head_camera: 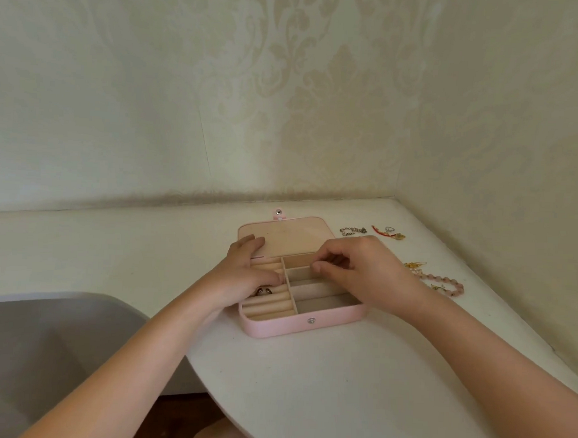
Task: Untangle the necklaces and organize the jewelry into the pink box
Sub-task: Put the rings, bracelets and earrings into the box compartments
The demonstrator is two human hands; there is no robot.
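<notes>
Far left, a grey seat (44,340) sits next to the white table (306,391). Moving in, the left hand (245,270) lies across the ring-roll side of the pink box (276,329). Its fingers are fairly straight and reach onto the flipped-back lid, gripping nothing I can make out. Just below it, 1 ring (263,291) is tucked into the rolls.

The box itself lies open in the middle of the table. Over its far compartments comes the right hand (355,271), fingers curled, thumb and forefinger closed together like a pinch. Whether anything fine is caught in there, I cannot tell.

Further right, loose on the table near the wall, are a chain bracelet (353,231), a red cord piece (384,232), some gold pieces (414,264) and a pink bead bracelet (445,284).

All of it looks light and limp, and thin links would likely snag and kink. My call is to pinch at a clasp or an end, lift slowly, and let each strand coil down into its slot.
</notes>
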